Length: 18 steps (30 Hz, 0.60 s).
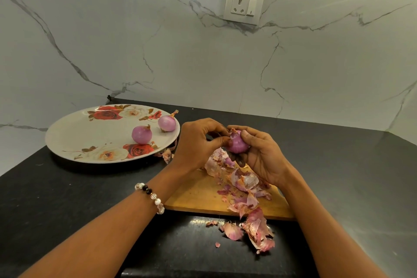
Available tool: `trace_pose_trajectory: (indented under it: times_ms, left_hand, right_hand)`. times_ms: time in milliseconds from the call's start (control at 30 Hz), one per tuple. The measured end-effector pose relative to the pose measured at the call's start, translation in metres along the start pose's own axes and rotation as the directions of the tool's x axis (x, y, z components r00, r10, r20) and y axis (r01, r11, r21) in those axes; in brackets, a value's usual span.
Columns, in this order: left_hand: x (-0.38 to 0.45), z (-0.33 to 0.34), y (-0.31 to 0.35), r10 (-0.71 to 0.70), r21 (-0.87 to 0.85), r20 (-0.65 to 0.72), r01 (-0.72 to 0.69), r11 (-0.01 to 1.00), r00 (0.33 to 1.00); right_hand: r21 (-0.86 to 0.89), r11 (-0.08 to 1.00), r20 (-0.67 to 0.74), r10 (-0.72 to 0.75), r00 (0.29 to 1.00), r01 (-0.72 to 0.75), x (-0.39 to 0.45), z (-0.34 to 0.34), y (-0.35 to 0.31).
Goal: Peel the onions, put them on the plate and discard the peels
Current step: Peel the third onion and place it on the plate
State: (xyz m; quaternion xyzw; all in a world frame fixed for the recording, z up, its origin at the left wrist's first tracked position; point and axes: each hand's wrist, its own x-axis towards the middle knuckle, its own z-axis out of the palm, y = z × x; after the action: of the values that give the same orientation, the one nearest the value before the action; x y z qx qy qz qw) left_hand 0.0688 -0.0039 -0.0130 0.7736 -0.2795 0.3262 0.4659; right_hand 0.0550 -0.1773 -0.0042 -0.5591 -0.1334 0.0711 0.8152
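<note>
Nearest, peels [252, 216] litter the board [198, 194] and table [67, 198]. Above them the right hand [259, 153] cups an onion [237, 144], tip up-left; the left hand [196, 142] pinches skin there, fingertips hiding it. Beyond, two onions [141, 134] lie on the plate [79, 133], stems up-right.

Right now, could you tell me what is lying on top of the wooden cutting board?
Loose onion peels lie on the cutting board, some spilling onto the counter. The hands cover the board's far end, so anything there is hidden.
</note>
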Motion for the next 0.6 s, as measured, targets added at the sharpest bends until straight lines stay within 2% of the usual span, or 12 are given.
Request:
trace_pose_trajectory:
  times_ms: [233, 600]
  left_hand:
    - [0.004, -0.006, -0.002, -0.047, -0.025, 0.212, 0.053, 0.998, 0.976]
    - [0.004, -0.012, -0.006, -0.104, 0.058, 0.372, 0.089, 0.994, 0.923]
  right_hand:
    - [-0.003, 1.000, 0.034, 0.007, 0.999, -0.007, -0.002, -0.001, 0.000]
    - [-0.053, 0.998, 0.052, 0.048, 0.998, -0.045, 0.000, -0.003, 0.003]
